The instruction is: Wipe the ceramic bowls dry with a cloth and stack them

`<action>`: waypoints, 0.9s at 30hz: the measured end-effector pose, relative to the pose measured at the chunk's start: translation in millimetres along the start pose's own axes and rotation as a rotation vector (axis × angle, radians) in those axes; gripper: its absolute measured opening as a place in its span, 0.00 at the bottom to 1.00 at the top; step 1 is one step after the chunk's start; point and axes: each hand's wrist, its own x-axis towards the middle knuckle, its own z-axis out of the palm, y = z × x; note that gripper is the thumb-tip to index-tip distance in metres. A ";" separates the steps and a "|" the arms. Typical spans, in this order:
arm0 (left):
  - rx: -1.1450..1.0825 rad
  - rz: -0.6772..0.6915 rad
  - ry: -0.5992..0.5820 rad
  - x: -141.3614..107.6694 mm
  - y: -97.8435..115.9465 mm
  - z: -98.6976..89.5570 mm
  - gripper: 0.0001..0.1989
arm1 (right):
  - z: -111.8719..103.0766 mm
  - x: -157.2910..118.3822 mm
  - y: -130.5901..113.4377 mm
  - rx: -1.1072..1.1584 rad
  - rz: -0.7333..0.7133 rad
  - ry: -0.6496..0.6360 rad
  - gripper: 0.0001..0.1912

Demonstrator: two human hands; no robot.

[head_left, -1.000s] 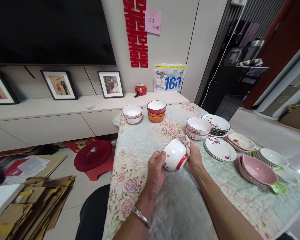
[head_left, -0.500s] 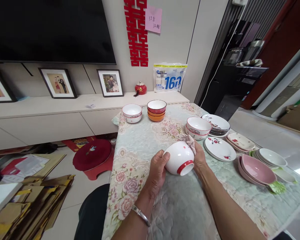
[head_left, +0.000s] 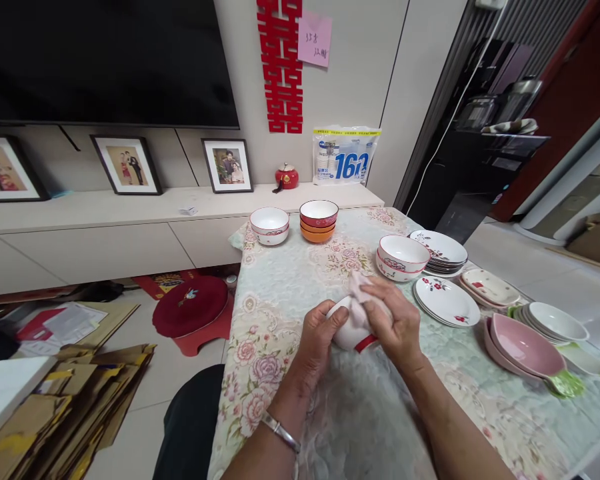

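Note:
A white bowl with a red foot ring (head_left: 347, 335) is tilted on its side above the table, its outside facing me. My left hand (head_left: 320, 337) grips its left edge, thumb on the outer wall. My right hand (head_left: 394, 323) is closed on a pale pink cloth (head_left: 359, 300), pressed against the bowl's outer surface. The right hand and cloth cover much of the bowl. Beyond them stand two stacked white bowls with red rims (head_left: 403, 257), and to the right a stack of flower-patterned plates (head_left: 446, 302).
At the table's back are stacked white bowls (head_left: 270, 225) and a red and orange bowl stack (head_left: 319, 221). On the right lie dark-rimmed plates (head_left: 440, 248), square dishes (head_left: 490, 288), pink leaf-shaped bowls (head_left: 525, 347) and small pale bowls (head_left: 557, 322). A red stool (head_left: 193, 307) stands left.
My right hand and the cloth have moved from the bowl's far right edge across onto its outer wall. The view has shifted slightly left.

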 end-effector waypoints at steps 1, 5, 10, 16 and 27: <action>-0.040 0.024 0.017 0.4 0.0 1.0 0.13 | 1.5 0.4 -8.4 -0.036 -0.091 -0.063 0.14; -0.106 0.093 0.030 0.2 0.2 3.8 0.10 | 5.9 3.2 -26.6 -0.121 -0.224 -0.233 0.15; -0.110 -0.008 0.003 -2.0 -2.1 5.8 0.11 | 2.7 4.6 -2.6 0.118 0.182 -0.045 0.12; -0.185 -0.006 0.094 -1.2 -5.1 1.3 0.13 | 19.7 -2.0 39.8 0.647 0.809 0.232 0.16; -0.187 0.000 0.098 1.2 -3.8 1.7 0.14 | 25.7 0.9 55.2 0.628 0.741 0.169 0.20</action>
